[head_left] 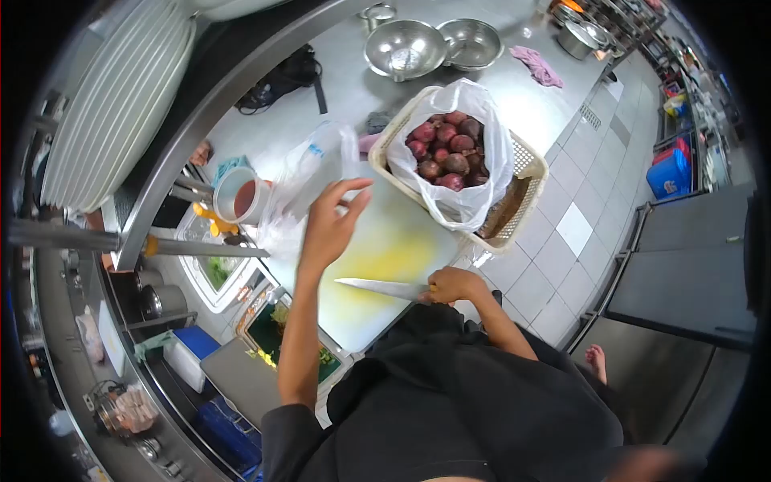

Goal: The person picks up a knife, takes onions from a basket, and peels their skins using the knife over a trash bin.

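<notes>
The right hand (452,286) covers the handle of the knife (377,285). Plates (120,104) run past the top edge; the bottom of the bag (499,161) is hidden inside the basket (528,153).

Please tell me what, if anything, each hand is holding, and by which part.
The right hand holds the knife by its handle; the left hand appears empty.

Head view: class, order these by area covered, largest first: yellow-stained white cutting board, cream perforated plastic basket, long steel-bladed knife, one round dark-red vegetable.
1. White cutting board and cream basket: too close to rank, both partly covered
2. Steel-bladed knife, by its visible part
3. Round dark-red vegetable
</notes>
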Action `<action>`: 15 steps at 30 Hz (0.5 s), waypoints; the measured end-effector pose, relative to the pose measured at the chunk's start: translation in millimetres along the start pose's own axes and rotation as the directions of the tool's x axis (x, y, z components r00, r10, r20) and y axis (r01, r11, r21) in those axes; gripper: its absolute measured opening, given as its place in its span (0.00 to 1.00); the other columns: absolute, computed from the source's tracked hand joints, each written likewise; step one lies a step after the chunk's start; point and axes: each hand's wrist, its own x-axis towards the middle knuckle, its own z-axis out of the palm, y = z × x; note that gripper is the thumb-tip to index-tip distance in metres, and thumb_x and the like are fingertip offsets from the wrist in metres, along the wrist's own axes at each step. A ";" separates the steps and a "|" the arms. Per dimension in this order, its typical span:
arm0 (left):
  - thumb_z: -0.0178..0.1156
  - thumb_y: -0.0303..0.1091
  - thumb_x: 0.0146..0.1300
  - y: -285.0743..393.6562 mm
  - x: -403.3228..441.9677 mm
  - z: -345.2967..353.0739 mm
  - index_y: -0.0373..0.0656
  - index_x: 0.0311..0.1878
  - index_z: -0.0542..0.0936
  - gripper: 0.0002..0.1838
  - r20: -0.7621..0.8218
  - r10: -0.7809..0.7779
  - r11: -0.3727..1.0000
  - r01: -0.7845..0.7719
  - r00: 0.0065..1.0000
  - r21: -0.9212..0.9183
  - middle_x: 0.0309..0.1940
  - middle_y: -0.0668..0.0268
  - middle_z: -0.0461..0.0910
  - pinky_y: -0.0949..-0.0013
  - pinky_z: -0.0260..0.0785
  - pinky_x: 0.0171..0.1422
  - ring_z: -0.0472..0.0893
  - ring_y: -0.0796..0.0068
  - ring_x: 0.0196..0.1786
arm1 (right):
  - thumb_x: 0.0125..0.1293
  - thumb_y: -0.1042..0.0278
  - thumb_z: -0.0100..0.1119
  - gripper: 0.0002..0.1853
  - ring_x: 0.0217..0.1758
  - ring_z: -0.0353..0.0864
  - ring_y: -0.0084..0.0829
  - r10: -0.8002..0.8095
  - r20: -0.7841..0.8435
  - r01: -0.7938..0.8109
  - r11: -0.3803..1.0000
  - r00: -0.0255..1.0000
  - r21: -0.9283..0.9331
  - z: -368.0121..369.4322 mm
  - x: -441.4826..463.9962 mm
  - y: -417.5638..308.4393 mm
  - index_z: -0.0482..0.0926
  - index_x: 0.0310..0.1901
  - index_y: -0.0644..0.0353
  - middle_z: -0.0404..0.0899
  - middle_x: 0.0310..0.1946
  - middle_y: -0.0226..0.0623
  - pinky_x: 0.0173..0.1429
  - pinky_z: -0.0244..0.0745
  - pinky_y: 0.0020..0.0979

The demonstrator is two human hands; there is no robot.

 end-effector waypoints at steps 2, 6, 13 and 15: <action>0.62 0.42 0.69 -11.5 39.5 57.2 0.46 0.53 0.83 0.15 0.081 0.051 0.998 -0.048 0.995 -0.039 0.46 0.66 0.84 0.73 0.71 0.43 0.80 0.76 0.38 | 0.67 0.36 0.55 0.31 0.25 0.85 0.38 -0.038 -0.066 0.043 0.997 0.997 0.063 7.5 13.1 11.1 0.83 0.32 0.64 0.83 0.21 0.41 0.39 0.79 0.40; 0.65 0.49 0.63 -35.0 101.1 155.6 0.44 0.52 0.80 0.22 0.165 -0.002 0.980 -0.031 0.986 0.194 0.43 0.57 0.85 0.58 0.76 0.50 0.85 0.59 0.47 | 0.70 0.40 0.55 0.28 0.20 0.83 0.32 -0.098 -0.079 0.108 0.985 0.992 0.132 11.4 31.2 23.3 0.82 0.34 0.64 0.83 0.22 0.38 0.33 0.79 0.36; 0.71 0.57 0.52 -26.5 127.7 214.1 0.43 0.55 0.76 0.34 0.133 -0.197 0.799 0.081 0.971 0.596 0.54 0.48 0.74 0.48 0.72 0.58 0.80 0.42 0.54 | 0.74 0.57 0.48 0.22 0.25 0.84 0.41 -0.372 -0.202 0.396 0.913 0.906 0.095 24.3 57.3 38.8 0.79 0.30 0.67 0.83 0.24 0.46 0.38 0.77 0.42; 0.71 0.55 0.52 -29.4 127.3 214.8 0.41 0.56 0.75 0.34 0.143 -0.199 0.782 0.069 0.970 0.620 0.54 0.48 0.74 0.47 0.73 0.58 0.80 0.42 0.54 | 0.74 0.58 0.48 0.21 0.27 0.85 0.41 -0.377 -0.224 0.411 0.902 0.899 0.132 30.1 64.4 46.5 0.80 0.32 0.67 0.82 0.24 0.47 0.39 0.77 0.42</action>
